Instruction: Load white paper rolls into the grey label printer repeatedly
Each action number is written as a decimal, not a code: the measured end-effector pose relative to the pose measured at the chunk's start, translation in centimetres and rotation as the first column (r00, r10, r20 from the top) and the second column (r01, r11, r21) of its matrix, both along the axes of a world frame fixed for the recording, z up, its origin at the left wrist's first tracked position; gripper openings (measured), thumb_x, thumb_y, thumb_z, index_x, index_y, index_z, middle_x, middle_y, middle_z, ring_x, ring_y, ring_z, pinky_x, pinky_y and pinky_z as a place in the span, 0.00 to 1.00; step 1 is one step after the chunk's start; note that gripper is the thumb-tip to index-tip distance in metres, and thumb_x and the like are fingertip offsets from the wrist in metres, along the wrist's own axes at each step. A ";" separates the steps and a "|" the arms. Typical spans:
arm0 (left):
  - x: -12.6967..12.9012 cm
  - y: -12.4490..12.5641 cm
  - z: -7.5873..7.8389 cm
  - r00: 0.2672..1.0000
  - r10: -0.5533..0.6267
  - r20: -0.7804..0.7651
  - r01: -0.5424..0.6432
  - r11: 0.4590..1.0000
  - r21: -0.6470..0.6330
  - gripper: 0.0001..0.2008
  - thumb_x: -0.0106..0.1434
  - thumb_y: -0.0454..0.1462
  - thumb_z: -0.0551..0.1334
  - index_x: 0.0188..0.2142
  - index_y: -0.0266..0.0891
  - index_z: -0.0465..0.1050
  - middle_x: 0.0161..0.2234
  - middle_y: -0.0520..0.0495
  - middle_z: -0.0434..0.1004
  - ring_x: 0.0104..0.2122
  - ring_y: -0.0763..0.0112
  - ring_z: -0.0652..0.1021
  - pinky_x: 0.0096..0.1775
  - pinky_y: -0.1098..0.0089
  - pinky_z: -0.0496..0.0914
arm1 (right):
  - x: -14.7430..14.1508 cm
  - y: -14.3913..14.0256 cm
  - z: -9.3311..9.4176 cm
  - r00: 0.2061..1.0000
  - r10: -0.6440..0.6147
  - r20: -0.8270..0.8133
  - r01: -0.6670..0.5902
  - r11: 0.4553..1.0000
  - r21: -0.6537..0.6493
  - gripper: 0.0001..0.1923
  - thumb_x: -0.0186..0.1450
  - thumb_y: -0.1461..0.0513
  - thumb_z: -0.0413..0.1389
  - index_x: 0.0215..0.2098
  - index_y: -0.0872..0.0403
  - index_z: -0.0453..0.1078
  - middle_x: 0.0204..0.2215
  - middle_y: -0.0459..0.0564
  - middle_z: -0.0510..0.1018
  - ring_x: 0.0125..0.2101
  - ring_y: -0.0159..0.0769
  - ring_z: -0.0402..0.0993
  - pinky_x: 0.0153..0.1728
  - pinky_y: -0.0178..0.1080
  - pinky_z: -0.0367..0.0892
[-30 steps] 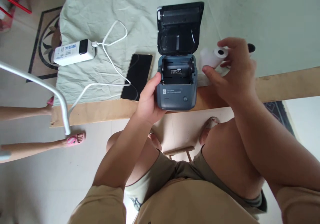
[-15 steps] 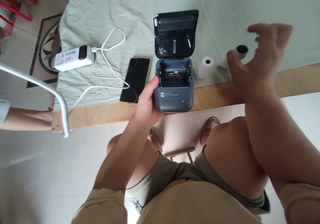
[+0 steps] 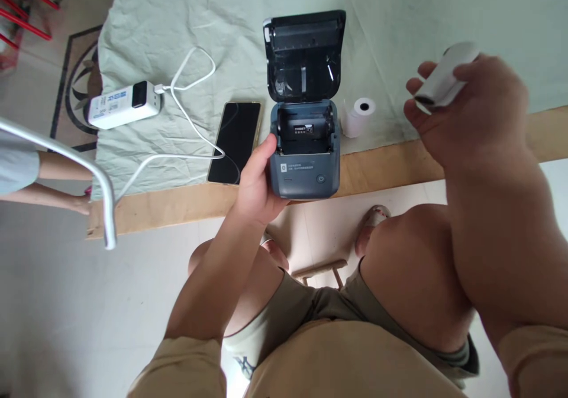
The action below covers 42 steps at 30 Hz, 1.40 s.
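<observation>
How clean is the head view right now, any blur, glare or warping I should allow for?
Head view: the right hand and the paper roll it holds are motion-blurred. The printer, steadied by the left hand, and the phone are sharp. Lighting is soft and even, with no hard shadows; faint reflections on the phone screen. Wide-angle lens enlarges the near forearm.

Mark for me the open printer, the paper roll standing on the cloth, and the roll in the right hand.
printer [image 3: 305,167], head view, on its grey front panel.
paper roll on the cloth [image 3: 357,116], head view, on its white side.
held roll [image 3: 445,77], head view, on its white side, in the right hand [image 3: 474,120].
</observation>
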<state>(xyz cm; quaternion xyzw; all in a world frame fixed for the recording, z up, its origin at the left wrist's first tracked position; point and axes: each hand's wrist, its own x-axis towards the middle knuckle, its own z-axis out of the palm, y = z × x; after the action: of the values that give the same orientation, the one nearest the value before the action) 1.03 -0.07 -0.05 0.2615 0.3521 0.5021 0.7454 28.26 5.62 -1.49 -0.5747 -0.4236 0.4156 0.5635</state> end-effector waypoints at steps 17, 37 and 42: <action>-0.1 -0.3 -0.6 0.993 -0.078 -0.091 0.087 0.991 0.098 0.17 0.64 0.47 0.60 0.48 0.41 0.73 0.47 0.49 0.80 0.55 0.59 0.77 0.51 0.66 0.75 | -10.5 -4.3 3.8 0.542 -0.203 0.816 -0.354 0.825 0.440 0.09 0.60 0.62 0.61 0.36 0.50 0.65 0.38 0.46 0.80 0.35 0.38 0.78 0.32 0.41 0.72; -0.3 -0.7 0.0 0.998 -0.042 -0.053 0.049 0.989 0.141 0.13 0.56 0.33 0.67 0.41 0.42 0.72 0.31 0.55 0.77 0.37 0.71 0.82 0.33 0.76 0.72 | -11.1 -6.4 3.1 0.680 -0.180 0.711 -0.502 0.592 0.630 0.03 0.63 0.60 0.59 0.33 0.51 0.71 0.34 0.43 0.79 0.36 0.34 0.76 0.37 0.42 0.69; -0.6 -0.6 -0.5 0.990 -0.099 -0.100 0.116 0.976 0.184 0.20 0.51 0.33 0.70 0.44 0.44 0.71 0.36 0.54 0.79 0.35 0.70 0.81 0.35 0.72 0.75 | -9.2 -5.2 3.9 0.868 -0.135 0.478 -0.198 0.789 0.582 0.20 0.65 0.60 0.57 0.55 0.43 0.66 0.57 0.46 0.69 0.61 0.38 0.65 0.24 0.30 0.65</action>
<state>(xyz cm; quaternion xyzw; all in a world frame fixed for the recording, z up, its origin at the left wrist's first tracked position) 0.38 -0.65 -0.54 0.3723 0.3211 0.4798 0.7267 19.05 0.45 2.41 -0.4397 -0.6750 0.1030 0.5835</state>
